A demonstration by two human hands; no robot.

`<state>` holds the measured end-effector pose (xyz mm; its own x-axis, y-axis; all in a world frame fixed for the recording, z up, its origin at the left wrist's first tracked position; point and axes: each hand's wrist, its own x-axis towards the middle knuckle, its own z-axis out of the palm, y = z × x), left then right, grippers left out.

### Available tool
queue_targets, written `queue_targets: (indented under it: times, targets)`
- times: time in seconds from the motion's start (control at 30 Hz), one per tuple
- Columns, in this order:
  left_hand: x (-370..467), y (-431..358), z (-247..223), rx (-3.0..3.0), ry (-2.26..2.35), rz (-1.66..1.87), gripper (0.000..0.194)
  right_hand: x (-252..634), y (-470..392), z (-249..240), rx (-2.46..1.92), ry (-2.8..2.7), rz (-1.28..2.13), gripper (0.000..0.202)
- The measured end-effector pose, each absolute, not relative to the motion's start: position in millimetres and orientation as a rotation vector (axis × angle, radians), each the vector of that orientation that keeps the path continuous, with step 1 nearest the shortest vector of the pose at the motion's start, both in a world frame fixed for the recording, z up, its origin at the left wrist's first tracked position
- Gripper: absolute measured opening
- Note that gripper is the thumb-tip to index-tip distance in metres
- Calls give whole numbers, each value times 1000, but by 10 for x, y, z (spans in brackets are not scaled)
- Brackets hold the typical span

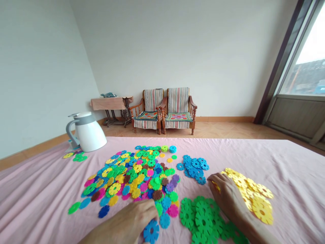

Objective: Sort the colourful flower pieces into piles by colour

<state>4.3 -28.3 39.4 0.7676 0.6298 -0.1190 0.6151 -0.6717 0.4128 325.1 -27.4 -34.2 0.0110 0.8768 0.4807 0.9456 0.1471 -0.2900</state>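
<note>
My left hand (138,215) is curled at the near edge of a mixed pile of plastic snowflake discs (137,169). A large blue snowflake disc (151,231) shows at its fingers and looks held; the fingertips are mostly hidden. My right hand (224,189) is bent downward between the blue and yellow groups, its fingers closed around a yellow snowflake disc (215,186), of which only a little shows. Beside it spreads a heap of large yellow discs (261,208). Large green discs (203,217) lie between my hands, and large blue discs (194,166) sit farther back.
A white and grey jug (91,135) stands at the table's left, with several loose discs (80,157) near it. Pink cloth (297,189) covers the table. Beyond are two wooden armchairs (179,101) and a sewing-machine table (109,103).
</note>
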Motion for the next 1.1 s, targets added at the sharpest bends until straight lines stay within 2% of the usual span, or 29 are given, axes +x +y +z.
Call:
queue_targets:
  times: [0.23, 0.53, 0.7, 0.87, 1.0, 1.1]
  targets:
    - [379, 297, 533, 2583, 931, 382, 36, 3241, -258, -356, -1743, -1880, -143, 25]
    - [921, 1517, 325, 2532, 1122, 872, 34, 3259, -214, -437, -1725, -1865, -152, 23]
    - [1165, 1568, 261, 2537, 1036, 861, 26, 3255, -208, -438, -1770, -1846, -98, 24]
    - [1307, 1362, 231, 2499, 951, 814, 37, 3227, -222, -404, -1779, -1840, -102, 24]
    - [1134, 1095, 337, 2496, 888, 703, 15, 3214, -236, -382, -1775, -1852, -92, 24]
    - [855, 780, 451, 2543, 735, 445, 6, 3220, -236, -376, -1775, -1858, -88, 24]
